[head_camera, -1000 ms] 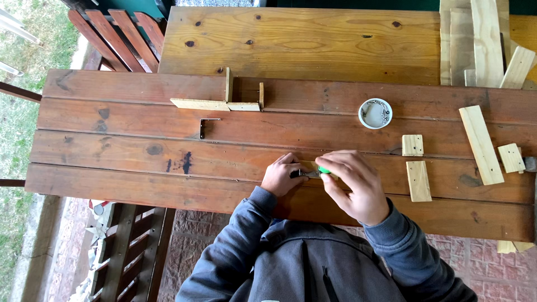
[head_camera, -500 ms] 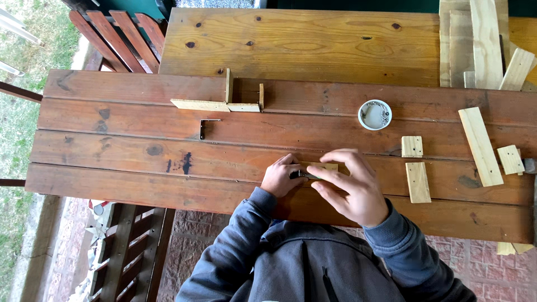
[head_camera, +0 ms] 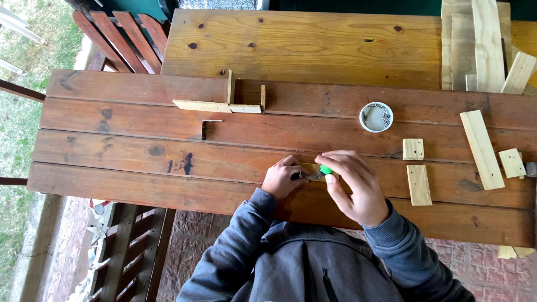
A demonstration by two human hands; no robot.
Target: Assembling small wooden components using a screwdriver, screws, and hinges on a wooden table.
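My left hand (head_camera: pixel 282 178) rests on the brown plank table (head_camera: pixel 140 151) near its front edge, fingers curled around a small dark metal piece (head_camera: pixel 299 176). My right hand (head_camera: pixel 355 187) is closed on a tool with a green handle (head_camera: pixel 325 170), its tip meeting the metal piece between the two hands. A small strip of pale wood lies under them, mostly hidden. Grey sleeves cover both my arms.
A pale wooden assembly of thin strips (head_camera: pixel 224 103) and a metal angle bracket (head_camera: pixel 208 126) lie further back. A white round dish of screws (head_camera: pixel 376 117) sits to the right, beside several small wood blocks (head_camera: pixel 418 183) and a longer slat (head_camera: pixel 480 148). Planks are stacked at the far right (head_camera: pixel 481 45).
My right hand has turned slightly around the tool, so the green handle shows again. The left hand stays where it was.
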